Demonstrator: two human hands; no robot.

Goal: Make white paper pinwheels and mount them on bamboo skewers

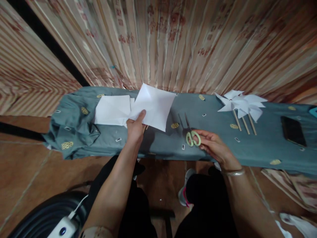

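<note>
A square white sheet of paper [157, 104] is pinched at its lower left corner by my left hand [136, 127], thumb on top. Beside and partly behind it, a stack of white paper [112, 109] lies on the cloth. Short bits of wood-coloured stick [146, 128] show just below the sheet; the rest is hidden. My right hand [214, 145] grips the pale green handles of a pair of scissors [193, 137]. Their blades are slightly apart and point away from me, right of the sheet and not touching it.
Several white paper pinwheels [240, 103] on wooden sticks lie at the right, with a dark phone [293, 131] beyond them. The narrow surface wears a grey-green patterned cloth [158, 145]. A pleated curtain [168, 49] hangs behind; a white device [63, 228] with a cable sits lower left.
</note>
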